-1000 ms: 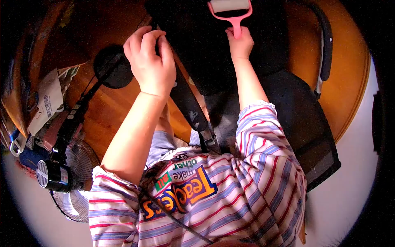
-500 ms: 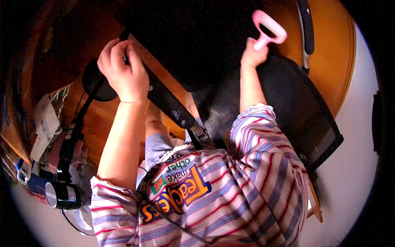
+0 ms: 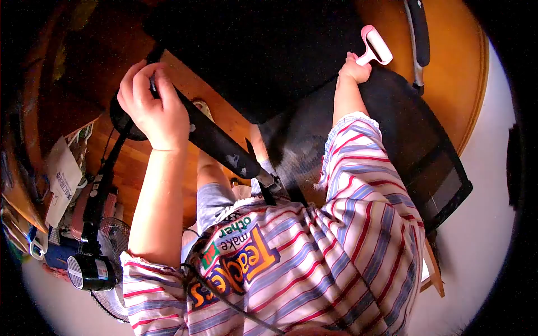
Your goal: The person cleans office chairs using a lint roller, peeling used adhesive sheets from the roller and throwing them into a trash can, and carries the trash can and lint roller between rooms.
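Passage lies open above the black seat (image 3: pixel 263 73), hemmed by the left armrest (image 3: pixel 216 143) and the right armrest (image 3: pixel 418 36).

The long black padded armrest (image 3: pixel 214 136) has its far end in the left hand (image 3: pixel 152 106), left of the flat black seat (image 3: pixel 252 61); the pink-and-white plastic lint roller (image 3: pixel 379 47), in the right hand (image 3: pixel 354 70), is left of the slim black-and-silver armrest (image 3: pixel 417 36).

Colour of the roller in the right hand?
The roller is white and pink; it shows best in the head view.
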`<state>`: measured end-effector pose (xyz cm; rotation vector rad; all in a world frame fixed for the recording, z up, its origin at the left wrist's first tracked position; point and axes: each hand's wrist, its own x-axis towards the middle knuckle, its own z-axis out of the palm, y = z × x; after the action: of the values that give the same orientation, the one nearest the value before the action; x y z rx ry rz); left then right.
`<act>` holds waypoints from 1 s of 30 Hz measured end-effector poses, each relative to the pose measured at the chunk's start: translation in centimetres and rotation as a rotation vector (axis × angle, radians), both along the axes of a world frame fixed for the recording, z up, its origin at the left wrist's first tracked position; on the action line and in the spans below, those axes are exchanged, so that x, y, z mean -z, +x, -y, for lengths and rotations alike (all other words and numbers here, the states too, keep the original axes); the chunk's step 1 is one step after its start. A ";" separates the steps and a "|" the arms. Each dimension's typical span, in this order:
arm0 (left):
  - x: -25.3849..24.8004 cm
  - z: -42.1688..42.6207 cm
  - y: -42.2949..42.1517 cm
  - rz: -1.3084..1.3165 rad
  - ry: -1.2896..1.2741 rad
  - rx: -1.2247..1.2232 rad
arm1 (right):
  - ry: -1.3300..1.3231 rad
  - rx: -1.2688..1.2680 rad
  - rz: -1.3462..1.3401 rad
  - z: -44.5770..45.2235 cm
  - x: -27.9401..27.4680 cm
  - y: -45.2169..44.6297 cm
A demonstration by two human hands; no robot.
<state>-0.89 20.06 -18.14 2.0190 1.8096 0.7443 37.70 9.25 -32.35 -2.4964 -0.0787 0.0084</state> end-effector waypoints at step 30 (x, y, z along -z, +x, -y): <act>2.0 -0.5 -0.2 0.020 0.014 -0.021 | 0.100 0.017 0.128 0.1 -2.0 -2.6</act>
<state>-1.08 20.54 -20.12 1.9973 1.8219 0.7825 35.10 9.11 -30.33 -2.3952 -0.1088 -0.1585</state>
